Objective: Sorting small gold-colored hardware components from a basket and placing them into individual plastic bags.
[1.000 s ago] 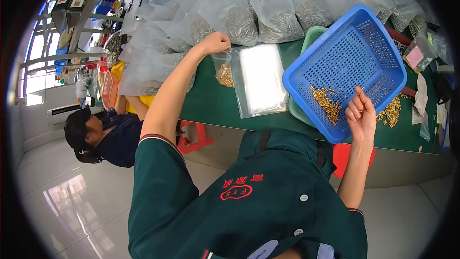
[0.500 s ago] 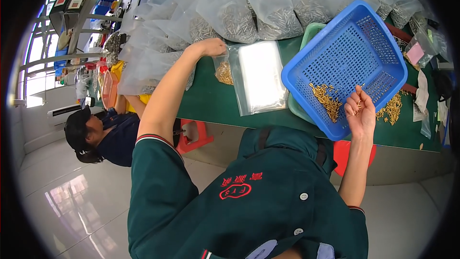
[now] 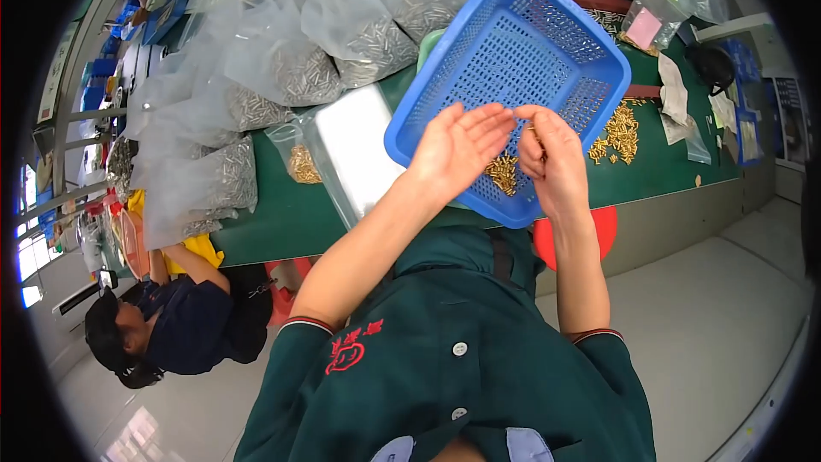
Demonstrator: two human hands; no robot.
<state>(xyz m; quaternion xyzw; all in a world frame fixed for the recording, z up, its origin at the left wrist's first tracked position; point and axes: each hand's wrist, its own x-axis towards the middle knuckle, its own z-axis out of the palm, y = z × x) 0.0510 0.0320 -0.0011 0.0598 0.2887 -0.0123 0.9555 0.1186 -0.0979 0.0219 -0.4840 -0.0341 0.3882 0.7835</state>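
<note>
My left hand (image 3: 457, 150) is over the near left part of a blue plastic basket (image 3: 404, 107), palm up and fingers stretched out, with nothing seen in it. Close to its fingertips, my right hand (image 3: 556, 154) is curled, and a bit of brass colour shows between its fingers; how many pieces it holds is hidden. Below the hands, a small heap of brass-coloured pins (image 3: 503, 176) lies in the near corner of the basket. To the left, a small clear bag (image 3: 303, 164) with brass pieces lies beside a stack of flat clear bags (image 3: 355, 145).
Large clear bags of silvery metal pieces (image 3: 312, 73) line the back and left of the green table (image 3: 282, 222). A loose brass pile (image 3: 623, 133) lies right of the basket. A red stool (image 3: 599, 235) stands at the table's front. At the left sits another person (image 3: 184, 325).
My left hand has left the small bag and come right, opening over the basket beside my right hand. My right hand stays closed. The whole view has turned and shifted.
</note>
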